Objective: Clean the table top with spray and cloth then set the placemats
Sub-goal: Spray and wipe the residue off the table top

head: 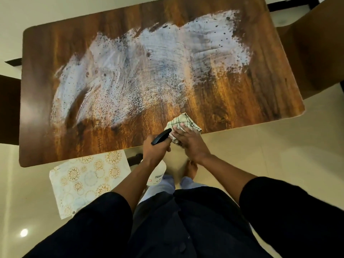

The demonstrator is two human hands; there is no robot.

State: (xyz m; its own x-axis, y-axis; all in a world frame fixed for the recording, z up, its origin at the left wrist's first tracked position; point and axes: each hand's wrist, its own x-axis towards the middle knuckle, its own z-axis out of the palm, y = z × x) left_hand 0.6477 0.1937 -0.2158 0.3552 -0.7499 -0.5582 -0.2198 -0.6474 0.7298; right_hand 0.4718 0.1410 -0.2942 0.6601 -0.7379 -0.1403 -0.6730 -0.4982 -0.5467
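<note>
The right hand (188, 140) lies flat with straight fingers on the checked cloth (183, 127) at the near edge of the table (260, 94), while the left hand (155, 150) grips the spray bottle (157, 174) just left of it. The white smear (145, 64) stretches left to right, far of the cloth, so the right hand is nearer. The placemats (87, 181) wait near-left, below the table edge.
</note>
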